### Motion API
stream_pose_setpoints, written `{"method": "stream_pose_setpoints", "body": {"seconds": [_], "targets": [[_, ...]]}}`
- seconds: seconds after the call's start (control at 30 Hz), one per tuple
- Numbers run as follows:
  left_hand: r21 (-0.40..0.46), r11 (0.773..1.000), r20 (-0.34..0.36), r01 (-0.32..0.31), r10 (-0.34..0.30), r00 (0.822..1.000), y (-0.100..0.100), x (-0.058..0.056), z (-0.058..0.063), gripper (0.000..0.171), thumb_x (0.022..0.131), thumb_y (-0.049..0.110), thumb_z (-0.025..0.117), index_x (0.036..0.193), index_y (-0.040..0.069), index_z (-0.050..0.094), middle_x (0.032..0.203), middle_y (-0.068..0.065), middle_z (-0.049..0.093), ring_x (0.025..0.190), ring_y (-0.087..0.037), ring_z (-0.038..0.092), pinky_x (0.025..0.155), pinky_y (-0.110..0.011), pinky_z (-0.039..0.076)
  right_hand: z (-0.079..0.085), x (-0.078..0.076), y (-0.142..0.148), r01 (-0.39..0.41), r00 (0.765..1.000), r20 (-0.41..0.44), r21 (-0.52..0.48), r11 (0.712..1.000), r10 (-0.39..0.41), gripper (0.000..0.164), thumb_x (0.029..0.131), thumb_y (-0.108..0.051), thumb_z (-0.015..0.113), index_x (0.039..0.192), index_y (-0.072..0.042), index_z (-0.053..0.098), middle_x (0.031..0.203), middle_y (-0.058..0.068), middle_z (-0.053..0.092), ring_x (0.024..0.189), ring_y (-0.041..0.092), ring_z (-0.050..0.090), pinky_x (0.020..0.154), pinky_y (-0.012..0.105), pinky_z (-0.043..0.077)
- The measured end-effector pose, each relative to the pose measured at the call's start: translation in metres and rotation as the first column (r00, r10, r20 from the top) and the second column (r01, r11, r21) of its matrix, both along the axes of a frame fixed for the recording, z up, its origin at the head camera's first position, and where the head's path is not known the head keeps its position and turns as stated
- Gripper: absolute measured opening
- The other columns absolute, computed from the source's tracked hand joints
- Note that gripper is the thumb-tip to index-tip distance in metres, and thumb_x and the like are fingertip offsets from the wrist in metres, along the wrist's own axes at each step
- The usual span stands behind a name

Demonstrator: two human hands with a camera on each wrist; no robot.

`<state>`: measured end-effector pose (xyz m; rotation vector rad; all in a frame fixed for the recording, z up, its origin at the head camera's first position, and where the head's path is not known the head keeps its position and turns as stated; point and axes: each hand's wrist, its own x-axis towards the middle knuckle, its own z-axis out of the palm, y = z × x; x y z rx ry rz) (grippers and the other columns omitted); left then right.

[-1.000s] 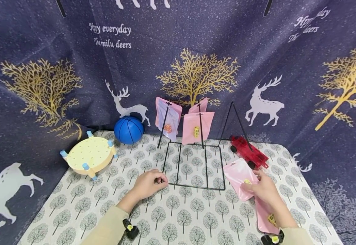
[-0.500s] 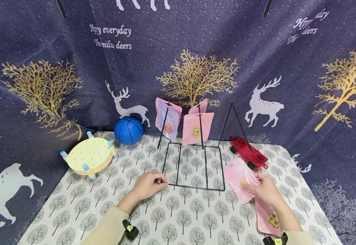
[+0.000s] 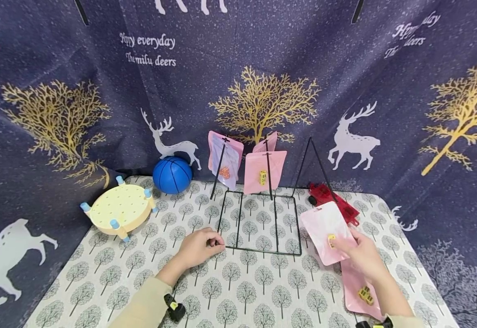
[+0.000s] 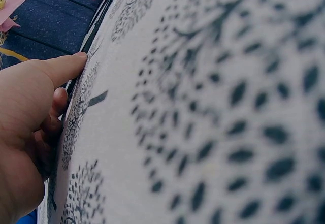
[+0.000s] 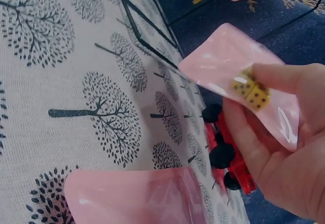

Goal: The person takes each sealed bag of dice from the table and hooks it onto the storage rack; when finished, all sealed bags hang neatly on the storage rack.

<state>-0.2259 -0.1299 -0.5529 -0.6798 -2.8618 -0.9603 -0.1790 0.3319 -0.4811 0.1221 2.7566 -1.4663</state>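
Note:
My right hand pinches a pink zip pouch between thumb and fingers; yellow dice show in it in the right wrist view. The pouch is raised and tilted, its hang hole towards the rack. Below that hand a second pink pouch with yellow dice lies on the table. My left hand holds the near left corner of a black wire display rack, its thumb against the wire in the left wrist view. Pouches with dice hang on two rack prongs, a pink one and a lilac-fronted one.
The rack's right prong bears no pouch. Behind the held pouch stands a red toy car. A blue ball and an upturned yellow stool-like toy with blue-tipped legs are on the left. A dark printed cloth hangs behind.
My right hand has lifted the pouch slightly and turned it more upright, so it now covers more of the red car. The left hand and the rack have stayed still.

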Motion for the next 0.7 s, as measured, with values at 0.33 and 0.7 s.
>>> {"method": "stream_pose_setpoints", "body": {"seconds": [0.33, 0.7], "targets": [[0.003, 1.000, -0.003, 0.005, -0.005, 1.000, 0.000, 0.000, 0.000, 0.010, 0.081, 0.046, 0.072, 0.085, 0.044, 0.063, 0.076, 0.019, 0.050, 0.064, -0.003, 0.047, 0.058, -0.025, 0.040, 0.008, 0.009, -0.007, -0.092, 0.992, -0.111, -0.377, 0.921, 0.054, 0.055, 0.091, -0.010, 0.064, 0.140, -0.002, 0.039, 0.107, -0.004, 0.066, 0.091, 0.013, 0.066, 0.077, 0.030, 0.054], [0.007, 1.000, -0.007, 0.011, -0.010, 1.000, -0.001, 0.000, 0.000, 0.010, 0.081, 0.045, 0.072, 0.084, 0.045, 0.062, 0.076, 0.019, 0.050, 0.064, -0.003, 0.046, 0.057, -0.025, 0.040, 0.024, 0.016, -0.022, -0.457, 0.870, -0.443, -0.556, 0.694, 0.217, 0.050, 0.081, 0.026, 0.047, 0.122, 0.000, 0.054, 0.109, 0.006, 0.066, 0.094, 0.016, 0.066, 0.078, 0.033, 0.054]]}}
